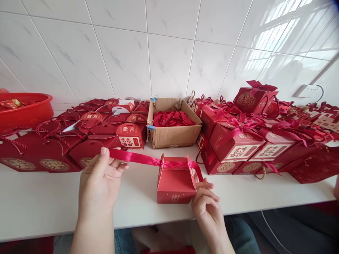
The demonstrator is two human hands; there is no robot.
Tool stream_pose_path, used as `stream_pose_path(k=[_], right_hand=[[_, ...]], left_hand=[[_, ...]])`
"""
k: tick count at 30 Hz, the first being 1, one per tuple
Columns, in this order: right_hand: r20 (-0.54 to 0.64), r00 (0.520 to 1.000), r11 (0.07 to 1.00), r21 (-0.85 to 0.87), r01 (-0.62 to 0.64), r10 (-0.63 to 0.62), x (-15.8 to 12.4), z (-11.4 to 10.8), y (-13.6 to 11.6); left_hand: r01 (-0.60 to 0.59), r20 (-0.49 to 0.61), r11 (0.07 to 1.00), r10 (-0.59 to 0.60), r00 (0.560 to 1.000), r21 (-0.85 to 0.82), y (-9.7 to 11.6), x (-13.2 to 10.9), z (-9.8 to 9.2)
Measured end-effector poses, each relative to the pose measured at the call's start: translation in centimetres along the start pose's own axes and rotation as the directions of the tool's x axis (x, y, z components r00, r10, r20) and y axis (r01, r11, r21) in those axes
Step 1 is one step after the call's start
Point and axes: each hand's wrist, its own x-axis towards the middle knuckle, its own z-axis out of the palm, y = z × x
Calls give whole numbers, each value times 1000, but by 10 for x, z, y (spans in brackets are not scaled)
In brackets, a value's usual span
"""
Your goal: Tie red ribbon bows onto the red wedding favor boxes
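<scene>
A small red gift box point(176, 181) stands near the table's front edge, its two side panels upright. A shiny red ribbon point(140, 158) runs across its top through both panels. My left hand point(102, 173), off to the left of the box, pinches one end of the ribbon between thumb and fingers and stretches it out. At the box's right side my right hand point(206, 199) is closed with curled fingers, where the ribbon's other end loops down to the fingertips.
Behind stands a cardboard box point(173, 137) of red ribbons. Rows of red gift boxes point(55, 155) fill the left; stacked boxes with bows point(239, 141) fill the right. A red plastic basin point(26, 109) is far left. Part of another person's hand point(336, 188) shows at the right edge.
</scene>
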Motion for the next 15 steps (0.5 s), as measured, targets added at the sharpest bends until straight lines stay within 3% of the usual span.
stream_pose_path(k=[4,7,9,11,13,15], right_hand=[[-136,975,979,-128,161,-178,-3,9,4],[-198,875,851,-400,340,-442,-3,21,7],[-164,755,656,-631,414,-635,-1,31,5],[-54,629,395,-818,417,-776,2,40,1],[93,557,144,-919,366,-825,5,49,-6],[246,519,-83,-945,317,-819,9,59,-15]], left_hand=[[-11,2,1000,11,1000,7,1,1,-1],[-31,-8,999,31,999,12,1,1,-2],[-63,-10,998,63,998,31,1,2,-3],[-113,-7,992,114,993,57,2,1,-3],[-164,-8,983,165,986,88,3,0,-3],[-204,-8,970,207,978,133,6,-2,-2]])
